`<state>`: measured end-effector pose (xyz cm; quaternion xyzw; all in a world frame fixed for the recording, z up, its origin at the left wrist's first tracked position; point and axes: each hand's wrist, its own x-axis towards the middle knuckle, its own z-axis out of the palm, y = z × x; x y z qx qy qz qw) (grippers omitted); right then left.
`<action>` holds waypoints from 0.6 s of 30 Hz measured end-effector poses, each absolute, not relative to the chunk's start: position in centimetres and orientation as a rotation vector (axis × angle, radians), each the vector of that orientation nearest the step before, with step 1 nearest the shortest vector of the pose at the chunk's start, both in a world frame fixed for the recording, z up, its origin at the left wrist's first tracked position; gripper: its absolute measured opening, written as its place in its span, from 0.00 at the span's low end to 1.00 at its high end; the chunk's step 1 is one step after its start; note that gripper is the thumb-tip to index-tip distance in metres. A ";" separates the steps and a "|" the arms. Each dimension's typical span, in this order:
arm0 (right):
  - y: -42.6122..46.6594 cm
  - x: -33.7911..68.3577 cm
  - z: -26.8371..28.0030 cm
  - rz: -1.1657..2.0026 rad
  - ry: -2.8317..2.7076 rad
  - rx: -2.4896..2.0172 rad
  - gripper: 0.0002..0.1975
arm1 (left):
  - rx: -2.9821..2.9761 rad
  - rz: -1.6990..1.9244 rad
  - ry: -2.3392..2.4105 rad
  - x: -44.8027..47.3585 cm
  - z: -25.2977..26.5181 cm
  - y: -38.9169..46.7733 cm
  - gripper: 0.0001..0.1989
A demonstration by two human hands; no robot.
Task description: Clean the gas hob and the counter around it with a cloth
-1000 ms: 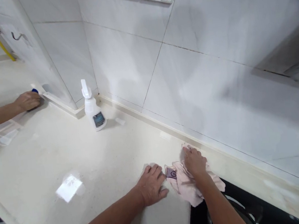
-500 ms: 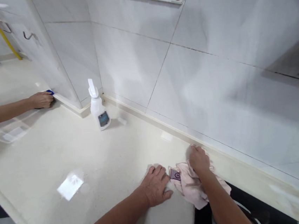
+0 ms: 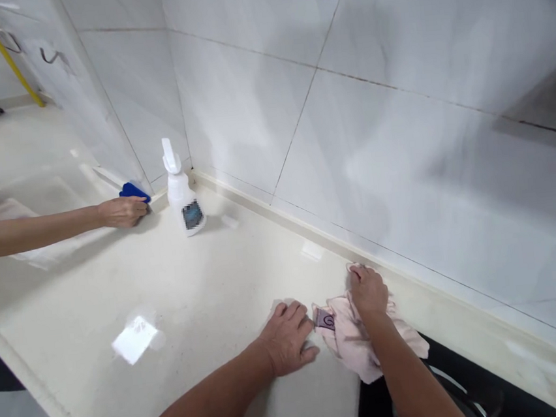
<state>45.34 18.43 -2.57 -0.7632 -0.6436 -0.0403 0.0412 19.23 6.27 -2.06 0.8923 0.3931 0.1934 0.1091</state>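
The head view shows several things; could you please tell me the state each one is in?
Pale pink cloth with a purple tag: crumpled, partly over the black stovetop
Right hand: closed on the cloth
Left hand: open, palm down on the glossy cream counter
White plastic spray bottle: standing upright
Blue handheld tool: gripped in a co-worker's hand
Stovetop: partly covered; on or off, cannot tell

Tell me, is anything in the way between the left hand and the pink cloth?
No, nothing visible is. The left hand rests on the pale counter, fingertips right beside the pink cloth; I can't tell if they touch. The right hand is on the cloth, and the spray bottle stands farther back.
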 end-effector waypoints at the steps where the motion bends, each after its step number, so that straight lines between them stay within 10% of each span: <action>1: 18.5 45.3 -2.5 -0.120 -1.949 -2.355 0.20 | 2.623 0.571 1.153 19.2 -2.0 6.3 0.22; 18: 18.2 44.9 -3.2 -0.252 -1.721 -2.422 0.21 | 2.628 0.559 1.153 19.2 -2.2 6.3 0.21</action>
